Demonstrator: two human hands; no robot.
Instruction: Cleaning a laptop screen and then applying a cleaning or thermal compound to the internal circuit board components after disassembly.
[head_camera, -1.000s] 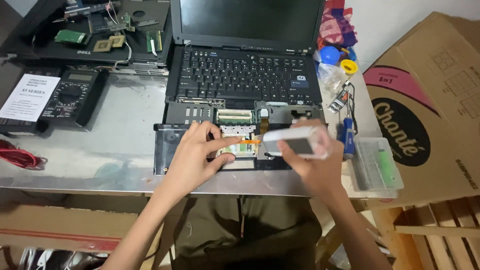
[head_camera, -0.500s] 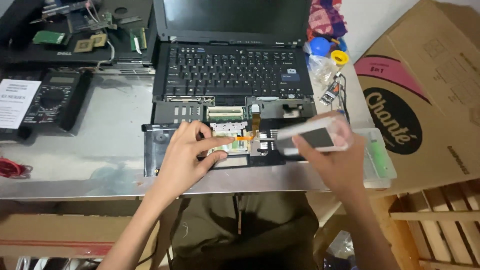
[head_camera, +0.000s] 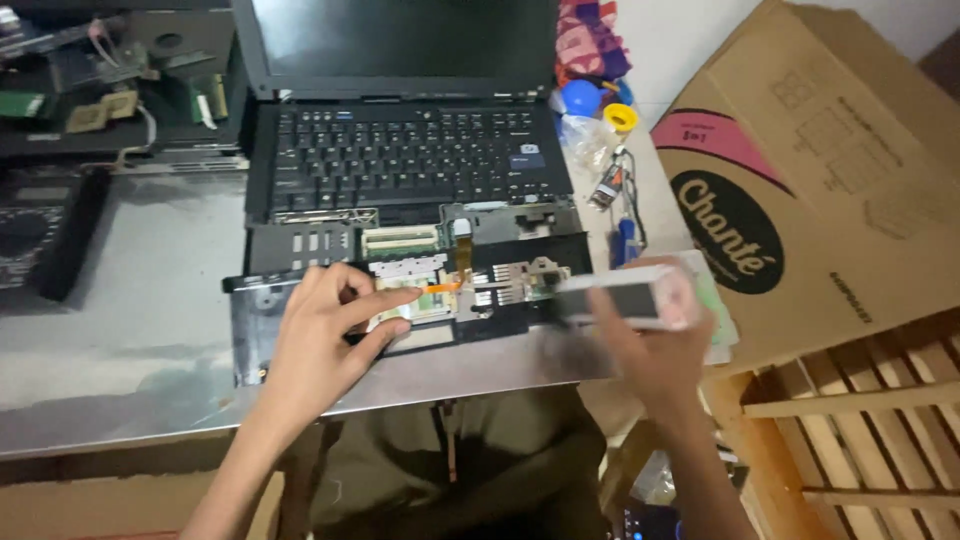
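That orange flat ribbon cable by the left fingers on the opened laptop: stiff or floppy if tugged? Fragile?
The orange ribbon cable looks thin and flat, so probably floppy and light, bending rather than pushing. It runs bent between parts of the opened laptop, so likely anchored; a tug from the left hand could crease or tear it.
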